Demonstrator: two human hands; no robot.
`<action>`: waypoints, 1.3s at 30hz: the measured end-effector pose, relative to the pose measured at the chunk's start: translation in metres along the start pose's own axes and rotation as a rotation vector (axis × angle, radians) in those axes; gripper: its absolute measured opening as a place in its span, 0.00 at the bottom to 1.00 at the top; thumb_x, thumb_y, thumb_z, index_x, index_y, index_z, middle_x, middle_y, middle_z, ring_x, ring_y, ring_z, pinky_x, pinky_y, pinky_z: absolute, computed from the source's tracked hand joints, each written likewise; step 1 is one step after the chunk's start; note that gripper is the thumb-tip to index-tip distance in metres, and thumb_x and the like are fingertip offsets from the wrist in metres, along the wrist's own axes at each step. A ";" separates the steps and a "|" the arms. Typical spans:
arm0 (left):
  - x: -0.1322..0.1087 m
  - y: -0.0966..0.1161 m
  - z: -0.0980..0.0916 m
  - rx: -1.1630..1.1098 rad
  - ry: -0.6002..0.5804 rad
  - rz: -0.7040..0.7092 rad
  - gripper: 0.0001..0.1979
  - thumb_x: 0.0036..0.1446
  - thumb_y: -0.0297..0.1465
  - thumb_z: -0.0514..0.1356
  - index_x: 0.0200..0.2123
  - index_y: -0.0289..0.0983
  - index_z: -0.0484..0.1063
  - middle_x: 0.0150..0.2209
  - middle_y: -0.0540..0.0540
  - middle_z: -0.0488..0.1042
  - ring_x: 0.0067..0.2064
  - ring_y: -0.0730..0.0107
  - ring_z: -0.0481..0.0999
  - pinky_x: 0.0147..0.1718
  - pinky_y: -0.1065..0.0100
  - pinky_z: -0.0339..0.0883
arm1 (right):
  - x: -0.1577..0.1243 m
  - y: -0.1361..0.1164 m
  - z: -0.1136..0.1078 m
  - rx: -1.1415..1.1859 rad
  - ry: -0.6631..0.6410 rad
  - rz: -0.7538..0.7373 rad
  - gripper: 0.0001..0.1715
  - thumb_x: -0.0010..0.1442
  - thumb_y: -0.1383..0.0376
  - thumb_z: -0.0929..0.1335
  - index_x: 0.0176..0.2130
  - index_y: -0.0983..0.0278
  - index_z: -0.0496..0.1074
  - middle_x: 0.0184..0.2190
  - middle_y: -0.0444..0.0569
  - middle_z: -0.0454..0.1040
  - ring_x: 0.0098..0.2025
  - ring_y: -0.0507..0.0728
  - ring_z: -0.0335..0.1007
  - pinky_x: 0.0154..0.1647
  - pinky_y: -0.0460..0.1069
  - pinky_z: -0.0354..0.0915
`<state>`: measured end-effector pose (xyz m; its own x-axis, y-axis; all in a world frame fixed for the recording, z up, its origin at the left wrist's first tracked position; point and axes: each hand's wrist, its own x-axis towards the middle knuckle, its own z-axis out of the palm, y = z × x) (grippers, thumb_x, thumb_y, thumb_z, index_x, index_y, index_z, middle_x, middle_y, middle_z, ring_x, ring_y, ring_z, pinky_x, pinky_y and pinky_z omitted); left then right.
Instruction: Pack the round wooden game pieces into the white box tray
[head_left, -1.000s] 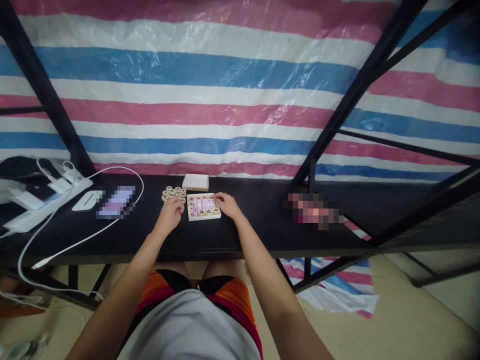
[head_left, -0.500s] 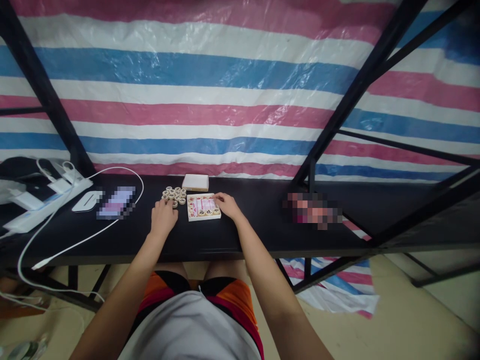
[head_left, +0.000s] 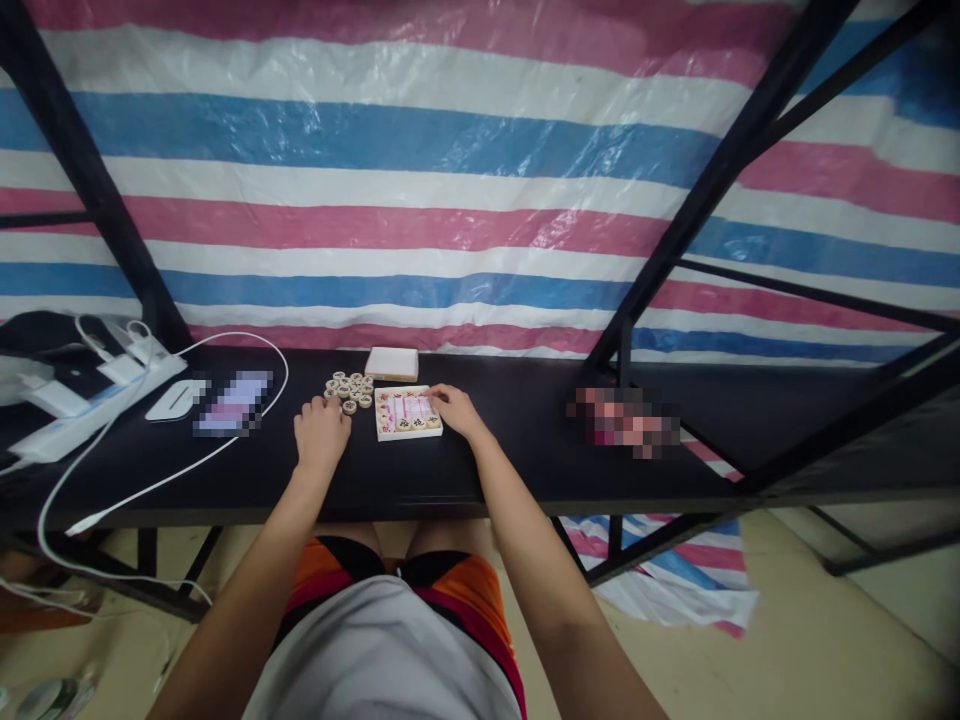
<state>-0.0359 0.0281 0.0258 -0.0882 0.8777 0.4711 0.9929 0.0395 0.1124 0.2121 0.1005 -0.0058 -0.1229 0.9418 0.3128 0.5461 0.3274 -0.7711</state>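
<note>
Head view: discs just beyond the left hand and the white box left of the right hand, both grips unclear, call for light, steady handling.

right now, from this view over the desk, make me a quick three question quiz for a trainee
1. Multiple choice: which hand has its fingers at the right side of the open white box? A) left B) right C) neither
2. True or false: the loose round pieces lie to the left of that box.
3. Fill in: the white power strip lies toward the ____ end of the black table.

Key: 1. B, the right hand. 2. True. 3. left.
</note>
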 end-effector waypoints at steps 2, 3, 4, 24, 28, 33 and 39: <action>0.002 0.004 -0.002 -0.139 0.038 0.093 0.13 0.57 0.31 0.53 0.44 0.35 0.72 0.41 0.36 0.71 0.44 0.51 0.69 0.41 0.56 0.64 | 0.000 0.000 0.000 -0.004 0.002 0.000 0.11 0.56 0.65 0.64 0.37 0.61 0.75 0.36 0.45 0.75 0.38 0.53 0.70 0.45 0.49 0.64; 0.003 0.006 -0.001 -0.232 0.045 0.180 0.13 0.58 0.32 0.53 0.45 0.36 0.71 0.42 0.37 0.71 0.45 0.53 0.69 0.43 0.57 0.63 | 0.000 -0.001 0.000 -0.005 0.001 0.003 0.11 0.56 0.65 0.64 0.37 0.61 0.75 0.36 0.45 0.75 0.38 0.53 0.70 0.45 0.49 0.64; 0.004 0.008 0.000 -0.324 0.035 0.285 0.13 0.60 0.33 0.53 0.45 0.37 0.71 0.43 0.39 0.71 0.47 0.55 0.69 0.46 0.58 0.63 | 0.000 -0.001 -0.001 -0.005 -0.001 0.006 0.11 0.56 0.65 0.64 0.37 0.61 0.75 0.36 0.46 0.75 0.38 0.53 0.70 0.45 0.48 0.64; 0.003 0.001 0.010 -0.148 -0.122 0.084 0.17 0.57 0.27 0.51 0.47 0.38 0.72 0.49 0.39 0.71 0.48 0.53 0.69 0.43 0.58 0.65 | -0.001 -0.004 -0.002 -0.003 -0.011 0.015 0.12 0.56 0.65 0.64 0.38 0.62 0.75 0.36 0.46 0.75 0.39 0.53 0.70 0.46 0.48 0.63; 0.001 0.005 0.002 -0.020 -0.175 0.039 0.17 0.57 0.30 0.51 0.48 0.38 0.71 0.49 0.39 0.71 0.48 0.53 0.68 0.42 0.59 0.65 | -0.001 -0.004 -0.002 -0.012 -0.019 0.020 0.11 0.56 0.65 0.64 0.38 0.62 0.75 0.36 0.46 0.75 0.39 0.53 0.70 0.46 0.48 0.63; 0.001 0.005 -0.005 -0.020 -0.157 0.039 0.11 0.58 0.30 0.52 0.41 0.37 0.72 0.42 0.39 0.74 0.44 0.54 0.71 0.39 0.60 0.65 | 0.000 -0.002 -0.001 -0.010 -0.011 -0.001 0.11 0.56 0.66 0.64 0.37 0.62 0.75 0.36 0.46 0.75 0.38 0.52 0.70 0.45 0.48 0.64; 0.004 0.010 0.004 -0.320 -0.011 0.295 0.12 0.62 0.34 0.51 0.43 0.37 0.71 0.45 0.42 0.75 0.48 0.59 0.71 0.48 0.60 0.63 | 0.000 -0.002 -0.001 -0.011 -0.015 0.001 0.11 0.56 0.66 0.64 0.38 0.62 0.75 0.36 0.46 0.75 0.39 0.53 0.70 0.45 0.48 0.63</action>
<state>-0.0260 0.0341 0.0258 0.1984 0.8344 0.5142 0.9004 -0.3624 0.2406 0.2115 0.0996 -0.0040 -0.1342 0.9433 0.3035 0.5550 0.3253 -0.7656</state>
